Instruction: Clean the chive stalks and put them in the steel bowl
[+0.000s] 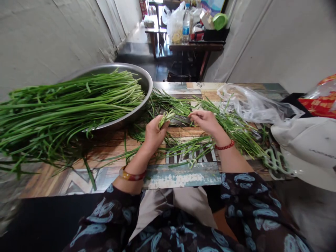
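Observation:
My left hand [155,131] is closed round a small bunch of green stalks [166,118], whose pale ends stick out above the thumb. To its right, my right hand [202,120] hovers over the table with thumb and forefinger pinched; anything between them is too small to make out. A large heap of long green stalks [78,105] fills a metal basin [147,78] at the left. Loose stalks [170,103] lie beyond my hands, more [233,129] to the right, and some [186,148] nearer me.
On the wood-patterned table [181,175], a clear plastic bag [252,101] lies at the back right. A white cap [309,150] and green-handled scissors [274,162] are at the right edge. A farther table [196,47] holds a bottle [186,24] and bags.

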Motion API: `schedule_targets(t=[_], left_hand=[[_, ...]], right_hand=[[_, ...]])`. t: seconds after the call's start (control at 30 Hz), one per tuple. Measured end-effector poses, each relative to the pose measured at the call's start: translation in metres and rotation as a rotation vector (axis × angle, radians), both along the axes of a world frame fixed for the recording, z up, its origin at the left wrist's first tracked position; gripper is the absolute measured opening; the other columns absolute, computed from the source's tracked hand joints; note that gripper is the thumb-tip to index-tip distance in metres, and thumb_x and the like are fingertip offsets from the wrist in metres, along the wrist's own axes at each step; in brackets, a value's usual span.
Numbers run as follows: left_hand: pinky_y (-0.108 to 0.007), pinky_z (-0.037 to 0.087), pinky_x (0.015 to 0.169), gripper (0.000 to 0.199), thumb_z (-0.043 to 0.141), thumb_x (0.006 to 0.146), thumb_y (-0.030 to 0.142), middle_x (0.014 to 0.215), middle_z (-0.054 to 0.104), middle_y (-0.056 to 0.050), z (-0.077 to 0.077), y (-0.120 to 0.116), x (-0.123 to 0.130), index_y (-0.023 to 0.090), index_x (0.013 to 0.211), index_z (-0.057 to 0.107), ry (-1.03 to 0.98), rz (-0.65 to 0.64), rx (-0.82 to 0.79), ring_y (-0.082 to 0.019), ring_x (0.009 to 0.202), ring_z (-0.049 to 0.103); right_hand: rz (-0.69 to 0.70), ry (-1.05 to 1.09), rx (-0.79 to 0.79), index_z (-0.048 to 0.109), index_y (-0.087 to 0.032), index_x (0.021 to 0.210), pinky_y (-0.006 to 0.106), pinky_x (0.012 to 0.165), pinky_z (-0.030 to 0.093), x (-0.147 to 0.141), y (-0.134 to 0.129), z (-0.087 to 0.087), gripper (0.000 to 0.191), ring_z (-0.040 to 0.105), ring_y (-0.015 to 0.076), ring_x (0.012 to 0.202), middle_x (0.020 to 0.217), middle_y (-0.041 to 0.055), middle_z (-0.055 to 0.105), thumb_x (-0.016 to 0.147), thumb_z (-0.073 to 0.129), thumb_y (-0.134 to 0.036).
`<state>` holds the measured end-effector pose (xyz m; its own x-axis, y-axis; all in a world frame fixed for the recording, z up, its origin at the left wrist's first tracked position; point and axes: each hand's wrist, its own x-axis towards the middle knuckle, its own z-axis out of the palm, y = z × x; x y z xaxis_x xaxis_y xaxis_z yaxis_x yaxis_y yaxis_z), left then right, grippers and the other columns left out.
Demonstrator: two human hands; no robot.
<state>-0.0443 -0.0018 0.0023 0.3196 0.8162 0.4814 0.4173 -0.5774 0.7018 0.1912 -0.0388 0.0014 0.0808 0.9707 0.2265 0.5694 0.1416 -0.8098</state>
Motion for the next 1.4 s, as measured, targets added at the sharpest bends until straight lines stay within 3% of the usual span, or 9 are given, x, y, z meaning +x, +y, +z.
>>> schedule_targets(t=[0.1, 0.33, 0.43, 0.57, 0.63, 0.73, 0.83, 1.13, 1.4], left_hand=[[-0.023, 0.03, 0.058, 0.03, 0.052, 0.089, 0.027, 0.06, 0.035, 0.005, 0.003, -0.001, 0.001, 0.019, 0.063, 0.039, -0.032, -0.017, -0.06, -0.01, 0.059, 0.034], [-0.024, 0.029, 0.058, 0.03, 0.052, 0.089, 0.027, 0.062, 0.034, 0.005, 0.003, -0.002, 0.001, 0.019, 0.063, 0.04, -0.06, -0.029, -0.113, -0.01, 0.06, 0.033], [-0.024, 0.03, 0.059, 0.029, 0.053, 0.089, 0.028, 0.062, 0.037, 0.004, 0.001, -0.001, 0.001, 0.018, 0.064, 0.042, -0.054, -0.027, -0.121, -0.01, 0.061, 0.035], [-0.023, 0.031, 0.059, 0.028, 0.053, 0.089, 0.028, 0.063, 0.039, 0.004, -0.001, 0.001, 0.001, 0.018, 0.065, 0.043, -0.054, -0.021, -0.122, -0.01, 0.062, 0.038], [-0.023, 0.03, 0.059, 0.029, 0.053, 0.089, 0.029, 0.062, 0.038, 0.004, -0.002, 0.001, 0.001, 0.018, 0.064, 0.043, -0.058, -0.03, -0.115, -0.01, 0.062, 0.037], [-0.024, 0.03, 0.059, 0.029, 0.053, 0.089, 0.029, 0.063, 0.036, 0.004, -0.002, 0.002, 0.001, 0.019, 0.064, 0.042, -0.063, -0.045, -0.112, -0.01, 0.061, 0.036], [-0.024, 0.03, 0.06, 0.028, 0.051, 0.09, 0.03, 0.064, 0.036, 0.004, -0.001, 0.001, 0.001, 0.019, 0.066, 0.043, -0.069, -0.059, -0.13, -0.01, 0.063, 0.036], [-0.024, 0.032, 0.06, 0.029, 0.051, 0.09, 0.027, 0.064, 0.037, 0.004, 0.001, 0.0, 0.001, 0.019, 0.064, 0.041, -0.074, -0.065, -0.129, -0.011, 0.062, 0.036], [-0.024, 0.031, 0.061, 0.028, 0.051, 0.09, 0.029, 0.063, 0.037, 0.004, -0.001, 0.0, 0.001, 0.019, 0.065, 0.041, -0.059, -0.054, -0.131, -0.01, 0.062, 0.035]], right_hand=[[-0.159, 0.002, 0.06, 0.076, -0.017, 0.092, 0.028, 0.067, 0.046, 0.016, 0.003, -0.005, 0.024, 0.065, 0.0166, 0.073, 0.082, 0.0046, 0.075, 0.086, 0.056, -0.029], [-0.027, -0.481, -0.011, 0.075, -0.018, 0.085, 0.03, 0.072, 0.043, 0.003, -0.002, -0.008, 0.012, 0.059, 0.0182, 0.077, 0.082, 0.0063, 0.068, 0.082, 0.066, -0.025], [0.092, -0.534, -0.037, 0.073, -0.018, 0.081, 0.029, 0.072, 0.043, -0.004, -0.003, -0.006, 0.008, 0.058, 0.0174, 0.076, 0.081, 0.0057, 0.066, 0.081, 0.066, -0.02], [0.384, -0.321, -0.108, 0.074, -0.018, 0.082, 0.026, 0.069, 0.045, -0.002, -0.004, -0.001, 0.01, 0.062, 0.0149, 0.074, 0.081, 0.0034, 0.07, 0.082, 0.065, -0.022], [0.311, -0.25, -0.049, 0.075, -0.018, 0.085, 0.027, 0.074, 0.047, 0.003, -0.003, -0.001, 0.015, 0.065, 0.0162, 0.079, 0.085, 0.0039, 0.073, 0.085, 0.062, -0.024], [-0.019, -0.212, 0.12, 0.076, -0.018, 0.09, 0.032, 0.083, 0.048, 0.013, 0.002, -0.005, 0.022, 0.066, 0.0193, 0.088, 0.094, 0.0066, 0.075, 0.088, 0.055, -0.022], [-0.193, -0.238, 0.167, 0.075, -0.018, 0.093, 0.034, 0.084, 0.048, 0.024, 0.007, -0.014, 0.025, 0.065, 0.0213, 0.089, 0.095, 0.0082, 0.074, 0.089, 0.051, -0.021], [-0.246, -0.599, 0.061, 0.074, -0.02, 0.091, 0.038, 0.086, 0.044, 0.031, 0.007, -0.03, 0.015, 0.058, 0.025, 0.089, 0.091, 0.0102, 0.068, 0.085, 0.065, -0.03], [-0.287, -0.374, 0.154, 0.072, -0.019, 0.085, 0.034, 0.08, 0.046, 0.033, 0.011, -0.028, 0.021, 0.061, 0.0223, 0.084, 0.089, 0.0094, 0.069, 0.089, 0.057, -0.031]])
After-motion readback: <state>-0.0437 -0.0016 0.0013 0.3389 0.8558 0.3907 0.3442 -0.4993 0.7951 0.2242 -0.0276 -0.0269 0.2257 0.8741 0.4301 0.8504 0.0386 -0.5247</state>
